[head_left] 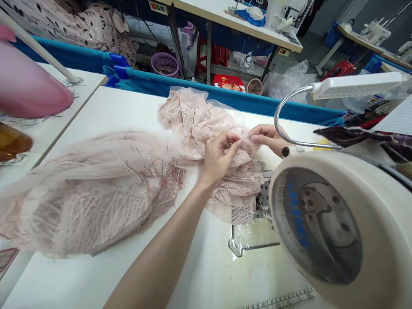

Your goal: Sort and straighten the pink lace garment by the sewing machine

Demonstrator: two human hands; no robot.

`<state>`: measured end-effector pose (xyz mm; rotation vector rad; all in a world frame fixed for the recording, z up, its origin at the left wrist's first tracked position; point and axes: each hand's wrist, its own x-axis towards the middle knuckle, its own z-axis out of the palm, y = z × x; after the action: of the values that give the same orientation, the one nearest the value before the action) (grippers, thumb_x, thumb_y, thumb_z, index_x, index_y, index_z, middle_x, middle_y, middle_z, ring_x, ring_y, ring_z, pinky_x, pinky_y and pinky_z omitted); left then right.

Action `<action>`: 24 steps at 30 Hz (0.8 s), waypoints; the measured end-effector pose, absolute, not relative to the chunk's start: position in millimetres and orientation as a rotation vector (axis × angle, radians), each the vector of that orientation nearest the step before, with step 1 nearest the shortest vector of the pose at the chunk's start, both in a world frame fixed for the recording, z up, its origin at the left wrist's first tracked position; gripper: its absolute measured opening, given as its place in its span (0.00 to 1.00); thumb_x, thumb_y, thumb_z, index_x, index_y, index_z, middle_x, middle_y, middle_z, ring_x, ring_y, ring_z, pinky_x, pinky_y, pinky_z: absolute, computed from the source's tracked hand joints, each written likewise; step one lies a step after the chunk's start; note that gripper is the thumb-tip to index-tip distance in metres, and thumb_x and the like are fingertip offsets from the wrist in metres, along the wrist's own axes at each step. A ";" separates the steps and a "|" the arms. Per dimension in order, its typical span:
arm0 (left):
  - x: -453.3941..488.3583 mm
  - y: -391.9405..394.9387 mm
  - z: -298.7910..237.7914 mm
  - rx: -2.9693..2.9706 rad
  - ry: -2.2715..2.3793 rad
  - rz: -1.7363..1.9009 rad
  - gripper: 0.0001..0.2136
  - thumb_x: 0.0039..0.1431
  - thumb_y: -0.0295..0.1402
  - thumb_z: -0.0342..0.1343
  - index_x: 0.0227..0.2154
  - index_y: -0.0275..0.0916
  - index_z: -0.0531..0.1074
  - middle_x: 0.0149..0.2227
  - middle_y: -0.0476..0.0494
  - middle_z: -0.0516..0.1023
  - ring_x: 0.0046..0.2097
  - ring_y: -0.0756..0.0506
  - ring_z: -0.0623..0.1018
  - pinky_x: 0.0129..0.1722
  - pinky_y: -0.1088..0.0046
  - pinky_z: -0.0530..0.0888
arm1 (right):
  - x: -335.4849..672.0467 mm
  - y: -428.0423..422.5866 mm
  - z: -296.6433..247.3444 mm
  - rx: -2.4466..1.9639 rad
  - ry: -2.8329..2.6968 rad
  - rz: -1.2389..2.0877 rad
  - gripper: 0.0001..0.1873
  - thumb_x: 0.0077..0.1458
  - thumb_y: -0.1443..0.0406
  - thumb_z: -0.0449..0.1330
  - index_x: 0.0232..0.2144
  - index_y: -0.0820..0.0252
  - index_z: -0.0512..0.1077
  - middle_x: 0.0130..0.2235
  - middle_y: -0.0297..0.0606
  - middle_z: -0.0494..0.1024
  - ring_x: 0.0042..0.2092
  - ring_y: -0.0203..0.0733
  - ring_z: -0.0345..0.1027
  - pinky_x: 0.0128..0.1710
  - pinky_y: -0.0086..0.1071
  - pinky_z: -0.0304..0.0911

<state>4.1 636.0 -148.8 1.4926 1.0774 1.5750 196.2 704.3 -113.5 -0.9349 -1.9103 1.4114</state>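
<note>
Two hands (220, 156) (269, 136), one gooseneck lamp (357, 85)

We see pale-pink patterned lace fabric (196, 116) bunched loosely across the white tabletop (206, 266), its two heaps seemingly joined.

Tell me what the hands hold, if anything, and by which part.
The left hand and right hand appear to pinch the pale pink lace fabric toward its upper right side in the picture; whether by an edge or a fold, I cannot tell.

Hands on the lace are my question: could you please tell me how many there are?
2: the left hand pinches the lace near mid-picture; the right hand pinches it just to the right, partly behind the lamp neck.
</note>
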 end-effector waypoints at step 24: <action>3.1 630.6 -144.1 1.791 1.234 1.389 0.10 0.66 0.36 0.52 0.29 0.42 0.73 0.29 0.54 0.77 0.34 0.48 0.73 0.45 0.65 0.62 | 191.8 694.5 -99.6 -1.102 -1.958 1.479 0.20 0.46 0.52 0.69 0.33 0.62 0.75 0.32 0.34 0.77 0.35 0.33 0.70 0.37 0.28 0.66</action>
<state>3.1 630.6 -144.1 1.7913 1.2341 1.3886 191.8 694.5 -99.6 -1.1022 -1.9584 1.4791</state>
